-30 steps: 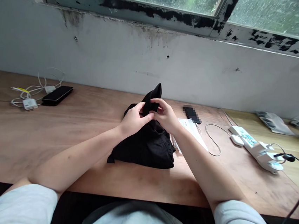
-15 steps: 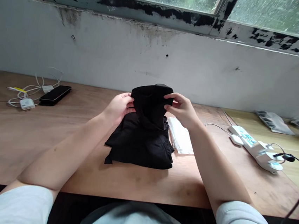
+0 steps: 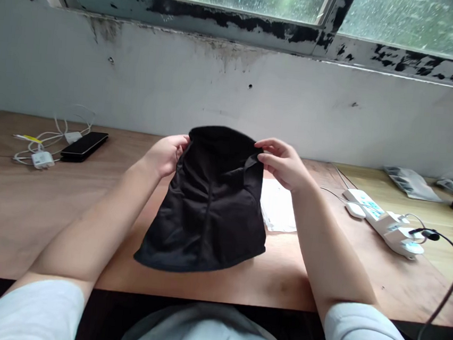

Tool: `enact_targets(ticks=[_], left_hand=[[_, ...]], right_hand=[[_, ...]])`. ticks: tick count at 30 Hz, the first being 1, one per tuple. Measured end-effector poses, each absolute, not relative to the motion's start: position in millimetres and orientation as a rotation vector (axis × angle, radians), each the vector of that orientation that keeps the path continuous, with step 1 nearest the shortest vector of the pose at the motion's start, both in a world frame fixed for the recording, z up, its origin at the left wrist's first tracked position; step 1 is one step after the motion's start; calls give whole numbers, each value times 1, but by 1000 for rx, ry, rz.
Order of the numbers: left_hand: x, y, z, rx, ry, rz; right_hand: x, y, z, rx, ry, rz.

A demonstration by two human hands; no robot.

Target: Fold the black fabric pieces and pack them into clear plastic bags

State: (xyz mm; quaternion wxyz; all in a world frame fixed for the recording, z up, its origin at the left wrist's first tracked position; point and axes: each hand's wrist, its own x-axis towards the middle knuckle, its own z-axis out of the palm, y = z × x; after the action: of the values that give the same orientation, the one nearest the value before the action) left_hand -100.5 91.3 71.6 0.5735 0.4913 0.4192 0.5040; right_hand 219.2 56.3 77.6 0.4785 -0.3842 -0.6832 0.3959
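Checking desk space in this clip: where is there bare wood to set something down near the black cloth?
Bare light-brown wooden desk shows left of the black fabric garment, in front of the black smartphone and white cables. Another patch lies in front of the white power strip, right of the right forearm. Crowded: around the strip.

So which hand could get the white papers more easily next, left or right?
Probably the right hand: it is right beside the white papers, while the left hand is across the black cloth from them.
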Motion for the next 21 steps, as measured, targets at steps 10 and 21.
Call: enact_targets(ticks=[10,21], left_hand=[[-65,93,-8,2433,1615,639],[-54,85,-61,2523,1667,255]], right_hand=[[226,98,22,-2260,-2134,172],[226,94,-4,-2485,-2290,341]])
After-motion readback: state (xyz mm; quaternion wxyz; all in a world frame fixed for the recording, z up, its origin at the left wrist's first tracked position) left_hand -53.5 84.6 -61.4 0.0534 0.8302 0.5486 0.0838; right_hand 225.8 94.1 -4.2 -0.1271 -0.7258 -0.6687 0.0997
